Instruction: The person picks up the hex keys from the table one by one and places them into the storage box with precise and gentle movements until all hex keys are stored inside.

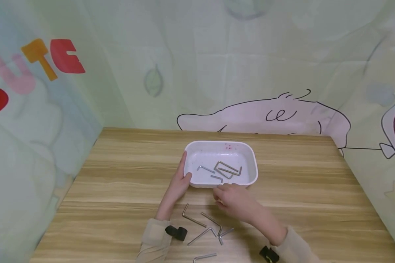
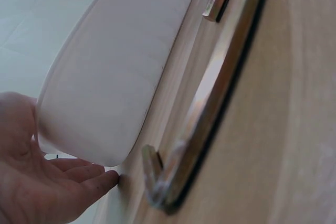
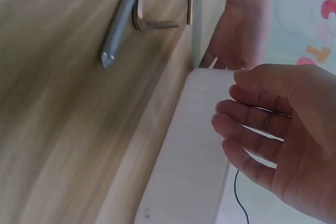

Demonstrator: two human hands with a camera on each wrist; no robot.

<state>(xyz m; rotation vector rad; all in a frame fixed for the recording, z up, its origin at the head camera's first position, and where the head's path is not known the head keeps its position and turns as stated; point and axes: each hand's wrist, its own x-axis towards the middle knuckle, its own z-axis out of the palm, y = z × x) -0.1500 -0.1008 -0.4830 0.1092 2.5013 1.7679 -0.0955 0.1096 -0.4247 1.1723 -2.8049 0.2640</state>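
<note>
"Printed backdrop [image 1: 197, 73] behind a wood-grain worktop [image 1: 128, 164]. Where's the white tray [image 1: 210, 148]?"
"On the worktop, bent metal rods [image 1: 228, 166] inside; loose rods [image 1: 200, 236] lie nearer the person."
"And the hands?"
"Left hand [image 1: 179, 182] grips the tray's left end, thumb at the rim. Right hand [image 1: 235, 201] holds nothing, fingers loosely curved beside the near rim."
</note>
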